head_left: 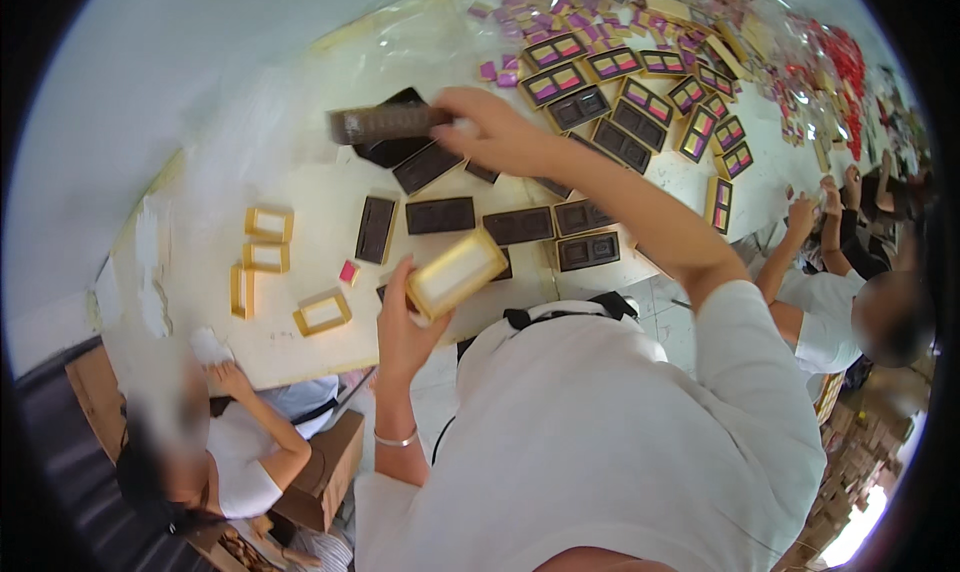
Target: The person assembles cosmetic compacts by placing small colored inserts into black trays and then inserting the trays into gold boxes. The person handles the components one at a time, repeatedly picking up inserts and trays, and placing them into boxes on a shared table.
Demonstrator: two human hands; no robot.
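My left hand point(400, 334) grips a gold-edged open box point(457, 275) with a pale inside, held up over the table's near edge. Farther out, my right hand point(488, 132) is closed on one end of a dark brown plastic tray point(378, 125), blurred by motion. Beneath that tray lies a pile of similar black pieces point(408, 96). Between my hands, dark trays point(441, 216) sit in gold-edged boxes along the table. A small pink and gold square point(349, 272) lies left of the held box.
Several gold frames point(268, 224) lie on the white table point(190, 262) at left. Boxes filled with coloured squares point(553, 84) spread across the far right, with loose purple squares point(515, 22) and clear wrap beyond. One person point(240, 462) sits at lower left; others point(825, 302) work at right.
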